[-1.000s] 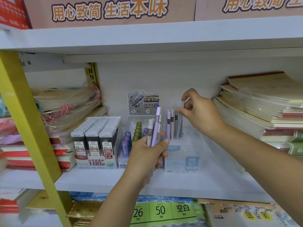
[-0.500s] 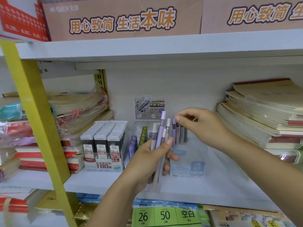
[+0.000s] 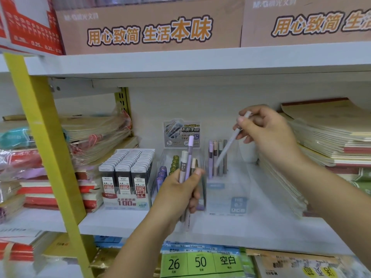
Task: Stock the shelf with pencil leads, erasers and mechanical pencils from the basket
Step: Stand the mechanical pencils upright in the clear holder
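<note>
Head view, the only one here. Delta: a second ago the right hand was down at the row, seating a grey pencil. Half a second ago it had crossed to the left hand's bundle and pinched a pencil top. Now the right hand is back out, up and right of the left hand, pinching one pale mechanical pencil near its cap end between thumb and fingertips, with the other fingers curled under. The pencil is tilted, tip aimed down-left at the row of standing pencils, which sits just below that hand at the back of the clear tray. The tip looks close to the row; can't tell if it's touching. The left hand is wrapped around the bundle of pencils, at least three, held upright in front of the lead-tube box. The 0.5 HB lead display is just left of that hand. The notebook stacks are right of the right hand and wrist. No basket in frame. My read: one place-and-pick cycle has closed and the next insert is starting, so the row should be up by one and the left-hand supply down by one. Only one row stands in the tray so far, so probably plenty of pencil stocking remains. No erasers visible, so can't judge that part.
</note>
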